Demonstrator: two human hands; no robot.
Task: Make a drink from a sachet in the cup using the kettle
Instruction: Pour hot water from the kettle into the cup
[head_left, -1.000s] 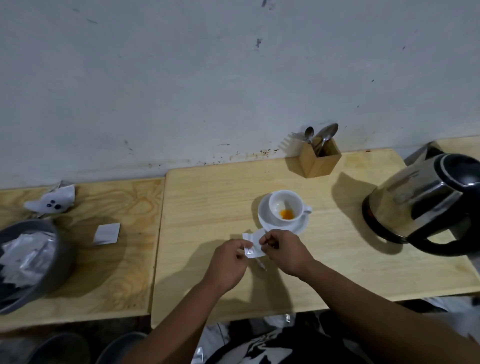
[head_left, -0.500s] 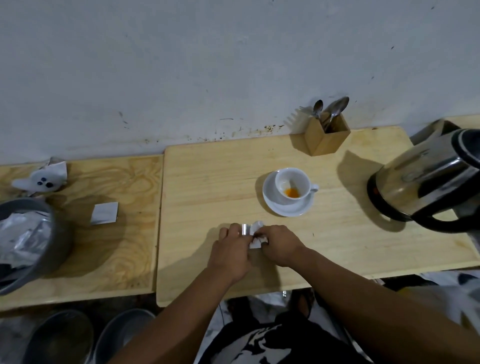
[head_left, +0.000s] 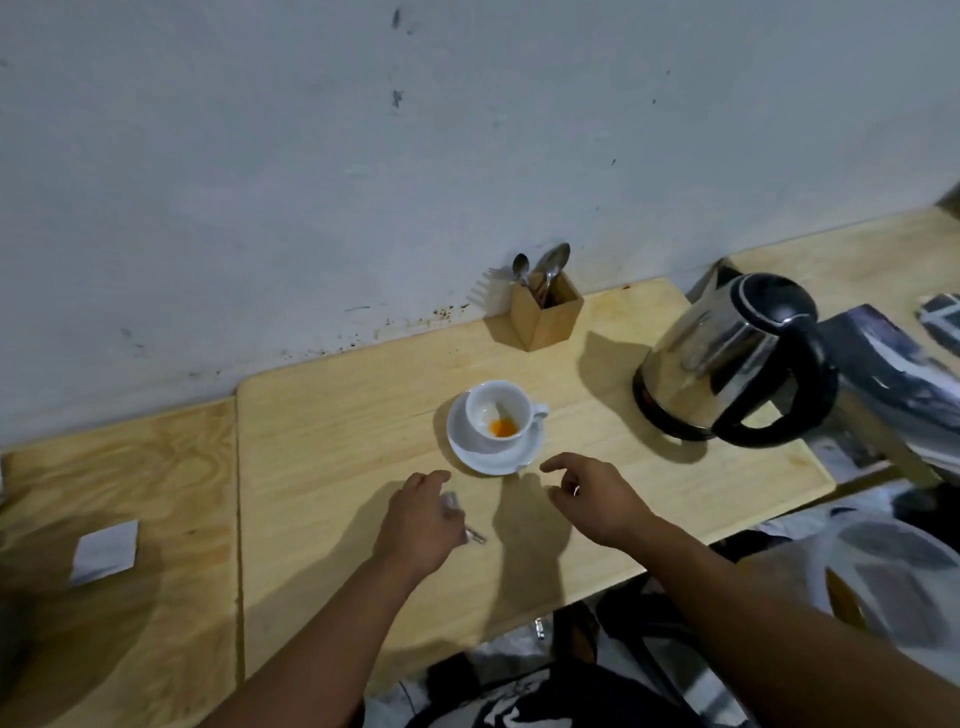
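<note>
**Sachet crumpled in the left hand, cup waiting just beyond**

Here's the left hand (head_left: 423, 519), low over the table (head_left: 332, 426), fingers curled around the sachet (head_left: 451, 503). Only a scrap of silvery wrapper peeks out by the thumb side, and another small glinting bit (head_left: 475, 535) pokes out below the hand; whether that is part of the same sachet is hard to tell. The rest of it is hidden in the palm.

The right hand (head_left: 597, 501) hovers just beside, apart from the left, fingers loosely bent and spread. It has hold of nothing.

Just past both hands, between them and the wall, sits the cup (head_left: 500, 415) on its saucer (head_left: 493, 457), handle pointing right. Orange powder (head_left: 503, 427) lies at the bottom, with a pale patch next to it that is too dim to identify. The right fingertips are near the saucer's rim but not touching.

The kettle (head_left: 727, 364) stands off to the right, well clear of the right hand, lid down, handle facing the camera. Behind the cup, a wooden box (head_left: 545, 322) against the wall holds spoons (head_left: 553, 260).

Far left, a flat white packet (head_left: 106, 551) lies alone on the neighbouring board. At the right edge, something dark and patterned is cut off by the frame and blurred.
</note>
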